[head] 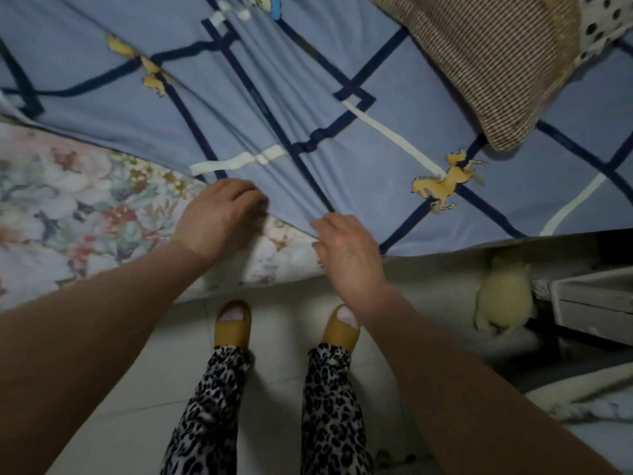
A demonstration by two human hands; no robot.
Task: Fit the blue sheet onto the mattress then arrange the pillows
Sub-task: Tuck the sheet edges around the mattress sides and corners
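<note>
Scene: We stand at the bedside, the blue sheet (342, 80) spread over most of the floral mattress (78, 207), one stretch uncovered.
Left hand (219, 214): fingers curled, pinching the sheet's edge.
Right hand (346, 248): fingers closed on the same hem.
Pillows: a brown striped pillow (486, 56) and a polka-dot pillow (603, 22) lie on the sheet.
Technique: We judge an even pull toward us best, easing out creases before tucking.
</note>
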